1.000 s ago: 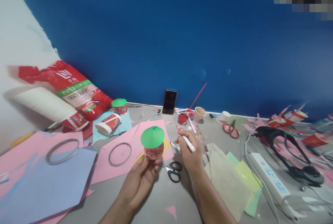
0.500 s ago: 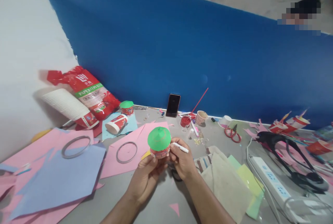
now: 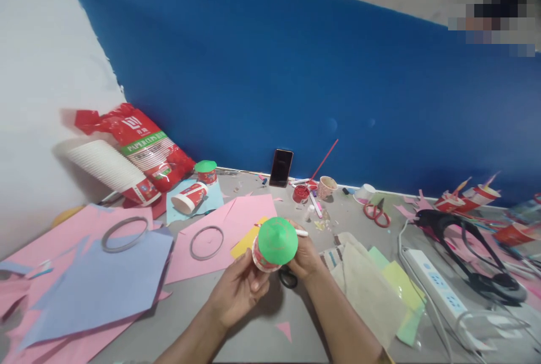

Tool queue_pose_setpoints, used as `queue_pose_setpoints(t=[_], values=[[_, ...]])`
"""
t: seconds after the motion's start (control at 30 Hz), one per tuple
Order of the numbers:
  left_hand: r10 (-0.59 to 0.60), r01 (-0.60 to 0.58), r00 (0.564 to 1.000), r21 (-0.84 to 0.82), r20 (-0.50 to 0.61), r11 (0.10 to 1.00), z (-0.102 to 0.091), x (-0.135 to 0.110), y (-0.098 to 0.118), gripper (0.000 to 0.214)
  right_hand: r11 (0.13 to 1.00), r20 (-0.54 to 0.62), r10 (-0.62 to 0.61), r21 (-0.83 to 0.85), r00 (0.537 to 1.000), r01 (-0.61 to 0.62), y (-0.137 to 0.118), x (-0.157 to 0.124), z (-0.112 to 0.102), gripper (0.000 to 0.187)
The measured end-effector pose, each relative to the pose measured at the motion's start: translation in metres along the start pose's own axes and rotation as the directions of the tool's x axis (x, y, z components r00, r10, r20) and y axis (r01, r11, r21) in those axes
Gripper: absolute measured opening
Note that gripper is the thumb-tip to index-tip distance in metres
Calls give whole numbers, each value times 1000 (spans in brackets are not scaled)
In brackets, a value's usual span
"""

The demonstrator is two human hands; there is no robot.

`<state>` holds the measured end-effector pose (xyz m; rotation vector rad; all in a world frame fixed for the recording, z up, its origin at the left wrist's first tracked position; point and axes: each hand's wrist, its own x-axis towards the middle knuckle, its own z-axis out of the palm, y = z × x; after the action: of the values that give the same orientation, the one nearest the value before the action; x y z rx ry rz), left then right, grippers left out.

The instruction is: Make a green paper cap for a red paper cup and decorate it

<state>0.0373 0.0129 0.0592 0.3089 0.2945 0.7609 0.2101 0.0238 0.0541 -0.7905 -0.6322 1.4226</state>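
Note:
A red-and-white paper cup with a green paper cone on top is between my hands, tilted so that the cone leans to the right. My left hand grips the cup from the lower left. On the other side, my right hand holds a white marker, its front part hidden behind the cone. The right fingers are partly covered by the cone; whether they touch the cup I cannot tell. Black scissor handles lie on the table just below the cup.
Pink sheets, a blue sheet and tape rings cover the left. A phone leans against the blue partition. Red scissors, a cloth and a power strip lie right. A similar green-topped cup stands behind.
The cup with its green cone has moved right and slightly nearer, and it is tilted more. My right hand with the marker has shifted slightly and is now partly behind the cone.

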Motion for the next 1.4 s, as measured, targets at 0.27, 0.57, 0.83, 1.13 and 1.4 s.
queue_pose_setpoints(t=[0.27,0.57,0.83,1.13,1.4], values=[[-16,16,1000,3,7,1000,2,-1,-4,21,1000,24,14,9,1000,-14,-6,-2,8,31],[95,-101,973,-17,-211,995,5,1,-5,27,1000,-16,2,16,1000,-2,-1,4,-2,25],[105,-109,975,-10,-194,994,1,5,-6,17,999,-18,13,42,1000,-13,1,1,5,22],[100,-104,983,-20,-154,994,5,3,-5,8,996,-9,48,76,999,-47,-8,-1,4,27],[95,-91,988,34,-118,995,5,2,-4,15,998,-118,-54,-32,992,51,-2,1,9,30]])
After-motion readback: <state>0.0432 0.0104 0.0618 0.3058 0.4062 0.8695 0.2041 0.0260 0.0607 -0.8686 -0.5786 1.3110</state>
